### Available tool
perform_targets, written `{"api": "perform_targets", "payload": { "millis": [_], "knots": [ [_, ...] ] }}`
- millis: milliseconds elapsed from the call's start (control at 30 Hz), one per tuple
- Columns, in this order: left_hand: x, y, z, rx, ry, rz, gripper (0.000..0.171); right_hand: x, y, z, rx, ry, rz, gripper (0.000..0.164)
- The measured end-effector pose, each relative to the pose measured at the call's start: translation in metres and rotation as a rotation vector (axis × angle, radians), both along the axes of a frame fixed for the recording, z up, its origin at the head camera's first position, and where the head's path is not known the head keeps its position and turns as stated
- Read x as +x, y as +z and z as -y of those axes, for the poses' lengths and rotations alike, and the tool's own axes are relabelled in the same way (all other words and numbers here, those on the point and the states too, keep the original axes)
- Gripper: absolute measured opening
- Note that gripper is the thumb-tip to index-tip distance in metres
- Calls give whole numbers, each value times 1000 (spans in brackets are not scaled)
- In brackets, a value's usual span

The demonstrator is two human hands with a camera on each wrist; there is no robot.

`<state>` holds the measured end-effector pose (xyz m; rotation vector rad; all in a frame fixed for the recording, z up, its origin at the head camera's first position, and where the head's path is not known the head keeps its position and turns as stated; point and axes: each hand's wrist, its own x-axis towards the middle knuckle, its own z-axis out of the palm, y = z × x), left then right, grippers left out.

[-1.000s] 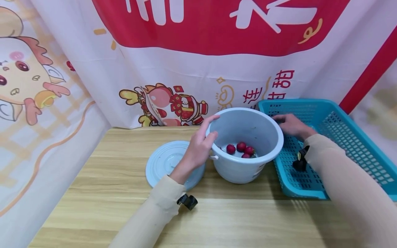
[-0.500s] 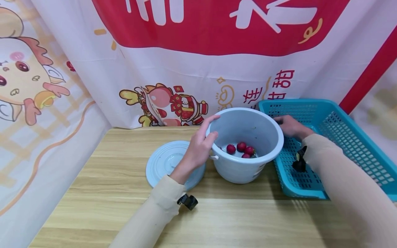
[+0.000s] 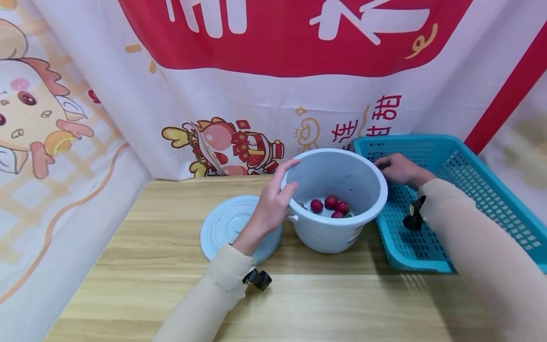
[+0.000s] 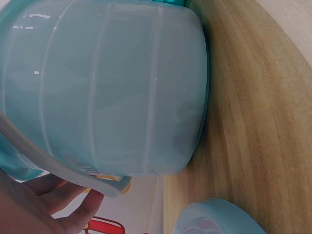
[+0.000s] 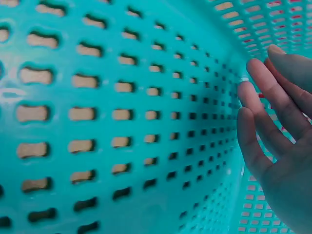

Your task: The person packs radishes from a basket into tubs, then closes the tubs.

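Note:
A pale blue-grey bucket (image 3: pixel 331 232) stands on the table, with several small round red things that look like radishes (image 3: pixel 331 202) on its floor. My left hand (image 3: pixel 273 197) grips the left side of its rim. In the left wrist view, the fingers (image 4: pixel 80 209) of that hand are beside the bucket's handle (image 4: pixel 53 165). Inside the turquoise basket (image 3: pixel 453 142), my right hand (image 3: pixel 399 170) is close to the left wall, just right of the bucket. The right wrist view shows its fingers (image 5: pixel 273 92) loosely bent, with nothing seen in them; whether the tips touch the basket cannot be told.
Left of the bucket, a round pale blue lid (image 3: pixel 232 223) lies on the wooden table (image 3: pixel 141 266), partly covered by my left forearm. A printed curtain (image 3: pixel 239 95) hangs along the back and left. The basket stands against the bucket's right side.
The head view has shifted slightly. Both hands stay almost where they were, the left on the bucket's rim and the right in the basket.

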<state>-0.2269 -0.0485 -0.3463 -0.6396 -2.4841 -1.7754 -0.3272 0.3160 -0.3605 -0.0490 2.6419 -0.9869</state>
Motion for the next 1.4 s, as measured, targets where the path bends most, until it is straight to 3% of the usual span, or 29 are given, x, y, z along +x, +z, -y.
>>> {"api": "perform_targets", "payload": {
  "millis": [133,400,733,1033,1233,1400],
  "knots": [
    [0,-1,1,11,5,-1,54,2,7,0,-68,-45,-19,47],
    [2,-1,0,17,0,1,53,11,29,1,-170,-88,-60,58],
    [5,4,-1,-54,76,2,53,27,64,16,-231,-119,-149,66],
    [7,7,-1,-75,153,-8,54,38,95,31,-276,-87,-251,66],
    [6,7,-2,-81,155,-16,52,50,107,49,-293,-85,-285,62],
    [6,8,-5,-97,120,-31,56,64,114,66,-310,-88,-320,56]
  ]
}}
